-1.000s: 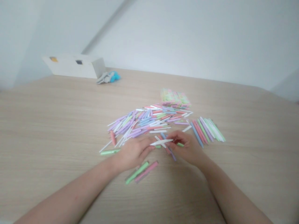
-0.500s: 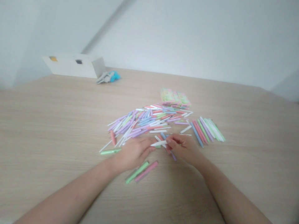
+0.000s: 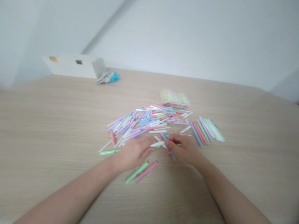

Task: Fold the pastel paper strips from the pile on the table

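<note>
Between my two hands is a slim white pen [image 3: 158, 144], lying nearly level with a tapered left end. My left hand [image 3: 133, 154] has its fingertips and thumb around that tapered end. The other end is pinched between the thumb and fingers of my right hand [image 3: 184, 147]. Just under and behind the pen, a few loose pieces lie crossed, among them a purple piece [image 3: 173, 156]. A green pen barrel [image 3: 137, 172] and a pink pen barrel [image 3: 146, 171] rest on the table in front of my left hand. Blur hides finer detail.
A spread heap of pastel pen parts and thin white tubes [image 3: 126, 132] lies beyond my hands. To the right is a neat row of pens [image 3: 205, 130]. Behind stand stacked printed packs [image 3: 175, 98]. A white box [image 3: 72, 67] and grey-blue gloves [image 3: 108, 77] sit at the back left.
The white pen and my right fingertips have shifted very slightly left. Everything else looks the same.
</note>
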Demonstrator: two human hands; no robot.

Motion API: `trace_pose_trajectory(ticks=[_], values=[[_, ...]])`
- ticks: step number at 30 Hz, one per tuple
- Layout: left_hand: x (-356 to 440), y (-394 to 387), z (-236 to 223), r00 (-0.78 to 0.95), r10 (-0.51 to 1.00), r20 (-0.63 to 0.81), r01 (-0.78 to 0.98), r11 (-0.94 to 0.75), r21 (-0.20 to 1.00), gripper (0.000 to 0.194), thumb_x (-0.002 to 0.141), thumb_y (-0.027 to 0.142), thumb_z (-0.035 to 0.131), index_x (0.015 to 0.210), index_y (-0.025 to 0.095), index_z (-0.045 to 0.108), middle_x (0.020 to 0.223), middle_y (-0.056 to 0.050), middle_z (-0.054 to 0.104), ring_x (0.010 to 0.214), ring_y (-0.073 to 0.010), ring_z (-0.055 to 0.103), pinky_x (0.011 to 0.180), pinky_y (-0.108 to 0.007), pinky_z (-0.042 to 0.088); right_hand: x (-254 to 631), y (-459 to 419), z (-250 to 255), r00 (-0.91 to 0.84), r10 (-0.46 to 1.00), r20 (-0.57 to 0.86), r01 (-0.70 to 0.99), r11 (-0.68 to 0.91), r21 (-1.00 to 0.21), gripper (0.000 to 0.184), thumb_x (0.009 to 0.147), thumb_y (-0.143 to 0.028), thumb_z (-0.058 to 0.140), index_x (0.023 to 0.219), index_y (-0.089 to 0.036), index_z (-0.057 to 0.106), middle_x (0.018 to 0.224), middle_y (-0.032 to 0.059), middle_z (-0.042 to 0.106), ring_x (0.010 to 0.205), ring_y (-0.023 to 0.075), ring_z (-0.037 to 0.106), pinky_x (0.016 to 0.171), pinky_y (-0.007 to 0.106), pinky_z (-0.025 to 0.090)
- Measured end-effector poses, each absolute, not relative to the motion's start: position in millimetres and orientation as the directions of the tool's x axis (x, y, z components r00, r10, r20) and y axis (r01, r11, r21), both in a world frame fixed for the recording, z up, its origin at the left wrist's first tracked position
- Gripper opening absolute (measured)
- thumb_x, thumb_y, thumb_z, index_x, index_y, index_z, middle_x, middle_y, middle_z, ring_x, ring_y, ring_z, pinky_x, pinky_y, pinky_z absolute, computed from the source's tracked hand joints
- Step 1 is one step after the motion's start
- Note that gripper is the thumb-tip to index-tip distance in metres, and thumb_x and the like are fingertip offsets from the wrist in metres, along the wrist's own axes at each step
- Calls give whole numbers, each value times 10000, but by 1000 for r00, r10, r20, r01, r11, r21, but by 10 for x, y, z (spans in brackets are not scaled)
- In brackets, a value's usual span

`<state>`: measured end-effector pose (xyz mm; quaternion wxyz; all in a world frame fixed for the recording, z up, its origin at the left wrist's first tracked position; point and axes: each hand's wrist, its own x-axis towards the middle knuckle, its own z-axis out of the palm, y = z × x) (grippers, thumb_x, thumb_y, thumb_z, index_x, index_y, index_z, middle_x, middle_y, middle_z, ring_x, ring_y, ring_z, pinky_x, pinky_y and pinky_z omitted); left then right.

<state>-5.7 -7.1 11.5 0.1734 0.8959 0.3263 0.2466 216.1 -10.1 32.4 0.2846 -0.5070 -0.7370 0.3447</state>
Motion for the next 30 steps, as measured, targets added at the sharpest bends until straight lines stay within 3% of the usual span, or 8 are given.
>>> trace_pose_trajectory(ticks=[6,10,12,17,30], values=[[-51,-75,116,673,668,318,497,-727,475,313,941,246,381,1215,218,529,1182,-53,633,1100,-175,577,942,-328,462,2187,-75,278,-378,923,75,580,299,-758,486,913,-444,400,546,-163,550,478,-18,517,458,89,474,470,204,345],[-65,-53,88,658,681,321,498,-713,494,341,942,245,381,1260,241,504,1210,-36,625,1109,-170,577,952,-334,458,2211,-76,232,-377,918,123,472,305,-827,225,860,-386,521,872,-182,613,645,-14,608,551,109,551,518,209,412],[-70,-45,83,652,687,321,501,-708,498,338,941,244,383,1251,244,516,1197,-35,634,1096,-170,586,942,-327,463,2206,-81,216,-356,918,172,441,328,-835,228,798,-310,606,994,-194,584,765,1,646,626,121,586,576,225,450],[-77,-38,85,664,672,329,491,-723,486,330,942,241,380,1239,238,525,1204,-36,630,1104,-169,582,942,-312,457,2163,-84,223,-300,937,180,525,320,-789,70,773,-218,598,821,-185,637,651,-6,633,598,125,561,580,237,432],[-87,-40,70,679,651,339,506,-750,426,317,936,245,389,1219,216,530,1181,-49,634,1060,-178,598,894,-293,469,2128,-115,241,-301,949,97,528,251,-812,123,802,-262,584,773,-159,644,595,-1,616,529,111,532,501,215,386]])
